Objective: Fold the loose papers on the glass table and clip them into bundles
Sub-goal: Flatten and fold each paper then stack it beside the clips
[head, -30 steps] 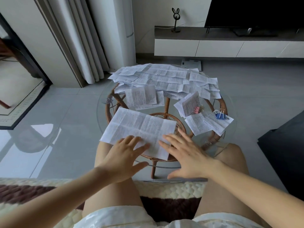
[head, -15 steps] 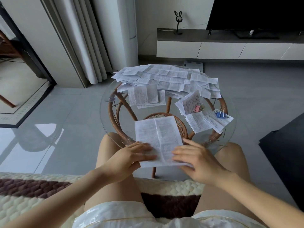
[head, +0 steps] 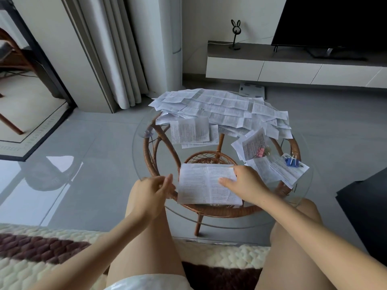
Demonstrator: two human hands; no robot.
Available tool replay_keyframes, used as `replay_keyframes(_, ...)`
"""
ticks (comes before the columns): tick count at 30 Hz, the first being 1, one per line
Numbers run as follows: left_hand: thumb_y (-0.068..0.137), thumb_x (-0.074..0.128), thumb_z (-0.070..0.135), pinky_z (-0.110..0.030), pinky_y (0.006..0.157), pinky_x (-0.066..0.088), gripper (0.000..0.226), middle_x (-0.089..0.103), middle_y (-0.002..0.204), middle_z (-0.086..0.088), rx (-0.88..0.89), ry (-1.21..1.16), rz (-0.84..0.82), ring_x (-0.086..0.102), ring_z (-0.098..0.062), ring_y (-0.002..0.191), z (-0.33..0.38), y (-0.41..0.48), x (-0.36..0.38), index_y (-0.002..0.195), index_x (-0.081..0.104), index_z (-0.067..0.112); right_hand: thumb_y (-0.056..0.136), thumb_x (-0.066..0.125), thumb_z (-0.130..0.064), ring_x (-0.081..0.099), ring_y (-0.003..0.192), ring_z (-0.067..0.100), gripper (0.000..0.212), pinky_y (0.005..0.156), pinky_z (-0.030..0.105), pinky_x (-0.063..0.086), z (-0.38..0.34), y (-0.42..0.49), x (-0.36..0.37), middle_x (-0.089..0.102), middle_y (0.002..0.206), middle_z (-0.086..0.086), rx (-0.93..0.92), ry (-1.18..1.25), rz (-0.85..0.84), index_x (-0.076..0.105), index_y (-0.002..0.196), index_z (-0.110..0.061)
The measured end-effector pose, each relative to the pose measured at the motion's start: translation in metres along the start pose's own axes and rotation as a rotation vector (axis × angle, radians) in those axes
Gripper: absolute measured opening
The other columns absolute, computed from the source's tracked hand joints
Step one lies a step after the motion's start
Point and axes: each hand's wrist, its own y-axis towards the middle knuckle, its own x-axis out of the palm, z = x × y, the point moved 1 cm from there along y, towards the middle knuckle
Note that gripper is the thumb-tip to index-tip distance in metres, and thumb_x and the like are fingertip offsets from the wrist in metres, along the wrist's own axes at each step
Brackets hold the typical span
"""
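On the glass table [head: 146, 155], far side, the heap of loose papers [head: 222, 107] is sitting unfolded, so most of the job is remaining. Right side: two bundles [head: 278, 170] are already wearing a pink clip [head: 260, 152] and a blue clip [head: 291, 161]. Near edge: we're folding the current sheet [head: 201, 185], now halved versus lying open a second ago. Right hand [head: 245, 183] is holding it, thumb flat on top, fingers curled over its far right corner. Left hand [head: 152, 191] is now hanging off its left edge, fingers loosely curled, gripping nothing.
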Motion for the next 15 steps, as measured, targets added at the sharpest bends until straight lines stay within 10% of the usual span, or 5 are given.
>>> replay_keyframes(7, 0.091, 0.046, 0.019, -0.036, 0.081, 0.055, 0.026, 0.067, 0.105, -0.008, 0.603, 0.369, 0.042, 0.061, -0.023, 0.102, 0.035, -0.004, 0.034, 0.092, 0.07, 0.007, 0.091, 0.058, -0.027, 0.043, 0.059, 0.012, 0.041, 0.054, 0.025, 0.03, -0.008, 0.009, 0.001, 0.043, 0.061, -0.003, -0.019, -0.169, 0.013, 0.035, 0.06, -0.016)
replay_keyframes(15, 0.092, 0.039, 0.026, -0.044, 0.094, 0.05, 0.04, 0.065, 0.121, -0.011, 0.461, 0.482, -0.036, 0.058, -0.034, 0.115, 0.04, -0.002, 0.073, 0.113, 0.067, 0.007, 0.092, 0.05, -0.02, 0.057, 0.07, 0.021, 0.018, 0.062, 0.028, 0.045, -0.011, 0.009, 0.009, 0.06, 0.074, 0.003, -0.063, -0.215, 0.062, 0.06, 0.085, -0.007)
